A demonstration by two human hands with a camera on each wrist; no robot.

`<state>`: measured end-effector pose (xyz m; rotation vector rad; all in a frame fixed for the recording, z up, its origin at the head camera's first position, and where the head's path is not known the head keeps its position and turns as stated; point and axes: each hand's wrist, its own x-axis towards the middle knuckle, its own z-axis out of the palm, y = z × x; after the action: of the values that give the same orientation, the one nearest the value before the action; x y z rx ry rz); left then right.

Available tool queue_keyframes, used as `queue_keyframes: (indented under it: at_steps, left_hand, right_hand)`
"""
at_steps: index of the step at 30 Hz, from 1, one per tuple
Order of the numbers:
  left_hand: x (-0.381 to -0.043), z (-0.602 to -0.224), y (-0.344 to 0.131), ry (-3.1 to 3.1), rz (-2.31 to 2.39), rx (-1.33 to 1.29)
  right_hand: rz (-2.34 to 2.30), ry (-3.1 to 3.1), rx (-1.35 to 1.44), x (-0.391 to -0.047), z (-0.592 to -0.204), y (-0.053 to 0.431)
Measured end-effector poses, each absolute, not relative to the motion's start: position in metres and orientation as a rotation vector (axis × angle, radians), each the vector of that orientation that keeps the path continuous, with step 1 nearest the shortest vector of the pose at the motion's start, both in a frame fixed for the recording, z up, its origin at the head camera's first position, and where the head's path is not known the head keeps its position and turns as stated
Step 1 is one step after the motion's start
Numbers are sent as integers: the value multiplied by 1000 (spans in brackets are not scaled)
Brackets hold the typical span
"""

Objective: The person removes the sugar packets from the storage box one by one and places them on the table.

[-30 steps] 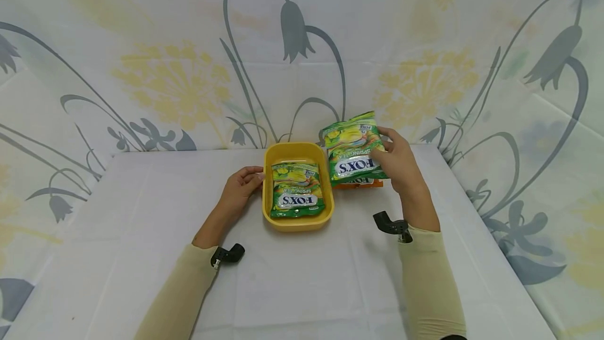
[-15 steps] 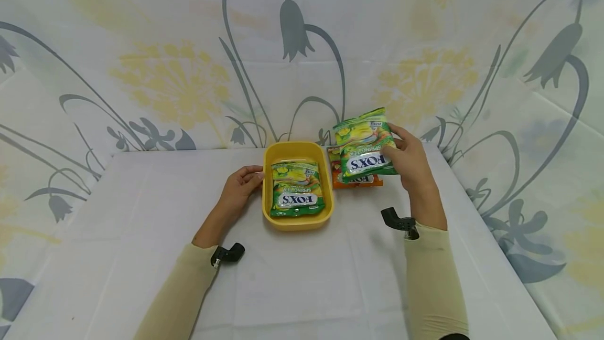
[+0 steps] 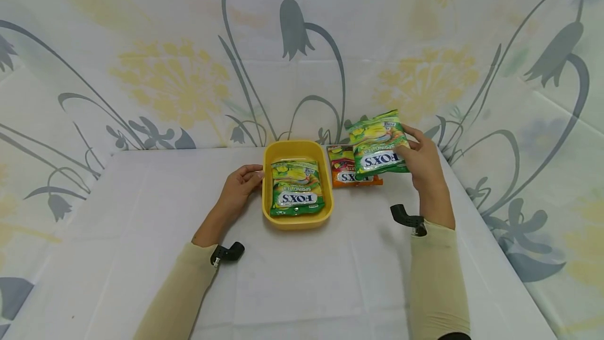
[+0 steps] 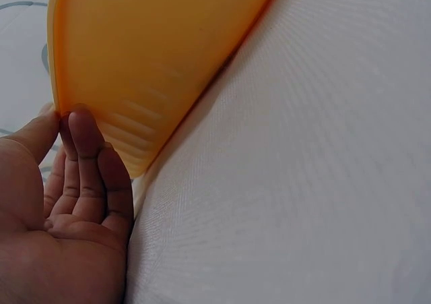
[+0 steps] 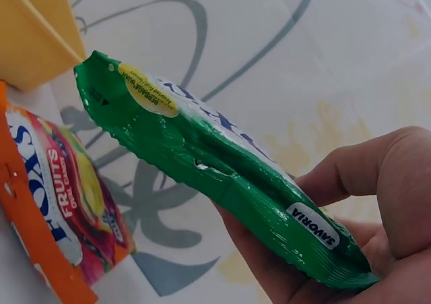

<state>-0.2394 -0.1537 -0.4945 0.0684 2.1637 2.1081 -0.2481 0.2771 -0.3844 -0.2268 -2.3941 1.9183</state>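
My right hand (image 3: pixel 422 157) grips a green Fox's Spring Tea candy bag (image 3: pixel 377 147) by its right edge, above the table. In the right wrist view the thumb is on one face of this green bag (image 5: pixel 222 162) and fingers are behind it. Below it lies an orange-red Fox's Fruits candy bag (image 3: pixel 341 164), partly covered in the head view. My left hand (image 3: pixel 239 187) pinches the left rim of a yellow plastic tub (image 3: pixel 298 223). In the left wrist view, thumb and fingertips meet at the tub's edge (image 4: pixel 56 61). Inside the tub lies another green Spring Tea bag (image 3: pixel 296 187).
A white cloth (image 3: pixel 302 282) covers the table. Behind the tub and at both sides rises a floral-printed backdrop (image 3: pixel 179 67). The orange-red bag lies just right of the tub, close to the table's back edge.
My right hand has moved right with the green bag, away from the tub. More of the orange-red bag shows now. My left hand and the tub have stayed in place.
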Motion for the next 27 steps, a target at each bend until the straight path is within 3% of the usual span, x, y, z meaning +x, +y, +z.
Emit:
queue_keyframes:
  at_steps: [27]
  left_hand:
    - [-240, -496, -153, 2144, 2131, 52]
  right_hand:
    - [2091, -2052, -535, -258, -420, 319]
